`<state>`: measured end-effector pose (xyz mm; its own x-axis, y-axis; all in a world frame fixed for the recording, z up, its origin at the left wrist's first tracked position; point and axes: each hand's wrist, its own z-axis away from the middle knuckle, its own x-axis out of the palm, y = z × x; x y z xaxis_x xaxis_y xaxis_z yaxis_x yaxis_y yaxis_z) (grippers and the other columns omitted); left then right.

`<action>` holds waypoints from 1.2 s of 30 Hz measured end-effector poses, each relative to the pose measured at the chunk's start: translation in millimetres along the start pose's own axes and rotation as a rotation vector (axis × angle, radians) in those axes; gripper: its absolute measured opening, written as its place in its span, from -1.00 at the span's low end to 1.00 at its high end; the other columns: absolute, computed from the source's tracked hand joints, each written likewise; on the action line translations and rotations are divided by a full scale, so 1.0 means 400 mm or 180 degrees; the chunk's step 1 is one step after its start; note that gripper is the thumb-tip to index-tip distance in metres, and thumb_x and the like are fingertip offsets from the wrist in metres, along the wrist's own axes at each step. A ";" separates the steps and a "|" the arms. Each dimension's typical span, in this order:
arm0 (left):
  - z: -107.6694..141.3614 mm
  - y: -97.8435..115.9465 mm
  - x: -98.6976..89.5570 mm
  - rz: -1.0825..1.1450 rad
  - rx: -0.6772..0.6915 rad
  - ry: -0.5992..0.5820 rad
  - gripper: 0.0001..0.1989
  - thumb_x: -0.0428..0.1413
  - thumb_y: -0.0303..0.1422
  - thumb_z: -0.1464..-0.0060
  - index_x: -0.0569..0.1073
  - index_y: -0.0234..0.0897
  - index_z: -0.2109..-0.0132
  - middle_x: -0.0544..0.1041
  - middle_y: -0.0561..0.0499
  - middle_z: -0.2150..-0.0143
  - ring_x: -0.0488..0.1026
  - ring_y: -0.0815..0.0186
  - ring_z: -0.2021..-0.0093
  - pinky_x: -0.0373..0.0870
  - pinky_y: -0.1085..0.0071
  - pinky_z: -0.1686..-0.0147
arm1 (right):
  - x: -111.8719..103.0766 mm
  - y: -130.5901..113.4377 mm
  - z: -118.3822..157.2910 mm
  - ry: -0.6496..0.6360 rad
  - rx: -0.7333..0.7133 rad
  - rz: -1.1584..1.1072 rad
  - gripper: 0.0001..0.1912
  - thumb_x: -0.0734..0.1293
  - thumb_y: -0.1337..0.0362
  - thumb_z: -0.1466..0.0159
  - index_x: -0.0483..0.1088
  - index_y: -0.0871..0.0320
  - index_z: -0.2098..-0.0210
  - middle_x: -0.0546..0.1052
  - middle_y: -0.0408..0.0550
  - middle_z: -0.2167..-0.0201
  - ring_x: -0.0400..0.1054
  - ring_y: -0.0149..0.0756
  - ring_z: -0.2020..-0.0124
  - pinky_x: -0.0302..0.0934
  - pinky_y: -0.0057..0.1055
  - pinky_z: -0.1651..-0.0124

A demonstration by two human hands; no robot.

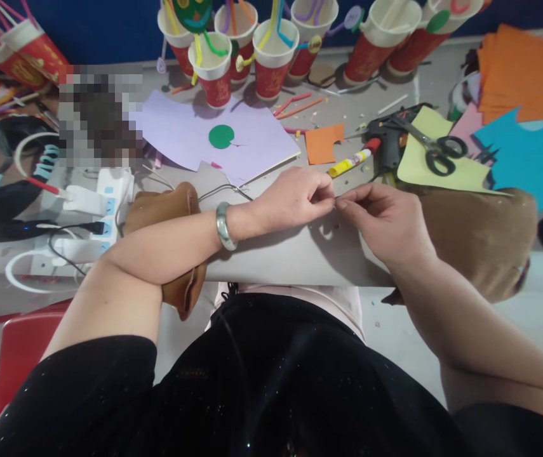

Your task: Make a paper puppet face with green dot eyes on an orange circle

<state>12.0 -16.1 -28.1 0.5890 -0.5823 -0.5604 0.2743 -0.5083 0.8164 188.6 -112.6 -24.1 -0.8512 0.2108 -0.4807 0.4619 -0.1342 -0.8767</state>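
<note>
My left hand (297, 195), with a jade bangle (225, 226) at its wrist, meets my right hand (385, 219) above the front part of the table. Both hands are pinched, fingertips against fingertips. Whatever lies between them is too small or too hidden to make out. Just beyond the fingers lies a yellow glue stick (350, 163) with a red cap. An orange paper scrap (322, 143) is a little farther back. Behind my left hand a green paper circle (221, 136) rests on a lilac sheet (171, 130).
Red and white paper cups (271, 76) with bent straws line the back. At right are scissors (437, 155) on yellow paper, a dark glue gun (388, 146) and blue paper (533, 152). A power strip (109, 209) with cables sits left. Brown cloths (475, 238) hang over the front edge.
</note>
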 end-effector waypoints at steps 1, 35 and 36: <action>0.000 0.001 0.000 0.0021 -0.0010 0.0001 -0.85 0.20 -0.46 -0.14 0.56 -0.27 0.40 0.63 0.02 0.39 0.55 0.29 0.29 0.43 0.33 0.18 | 0.001 0.000 0.001 -0.0002 0.0005 -0.0001 -0.86 0.47 0.18 -0.22 0.56 0.13 0.36 0.61 -0.11 0.43 0.40 -0.35 0.41 0.29 -0.35 0.31; -0.012 0.006 -0.023 0.0283 -0.0344 0.0070 -0.85 0.17 -0.47 -0.13 0.51 -0.25 0.42 0.58 0.04 0.42 0.50 0.34 0.31 0.38 0.37 0.22 | -0.014 0.127 0.014 -0.0727 -0.1492 0.2088 -0.69 0.28 0.11 -0.48 0.68 -0.02 0.08 0.65 0.05 0.20 0.52 -0.03 0.15 0.25 -0.01 -0.07; -0.012 0.008 -0.023 0.0307 -0.0335 0.0063 -0.85 0.17 -0.47 -0.13 0.50 -0.26 0.42 0.58 0.05 0.42 0.49 0.35 0.32 0.37 0.37 0.23 | -0.016 0.128 0.021 -0.0734 -0.1559 0.2165 -0.67 0.26 0.10 -0.50 0.68 -0.02 0.04 0.65 0.06 0.17 0.52 -0.01 0.12 0.24 0.00 -0.09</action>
<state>11.0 -9.2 -19.7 0.6312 -0.6120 -0.4765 0.2932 -0.3805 0.8771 215.8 -128.9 -65.8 -0.3562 0.0277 -0.9340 0.8989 0.2832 -0.3344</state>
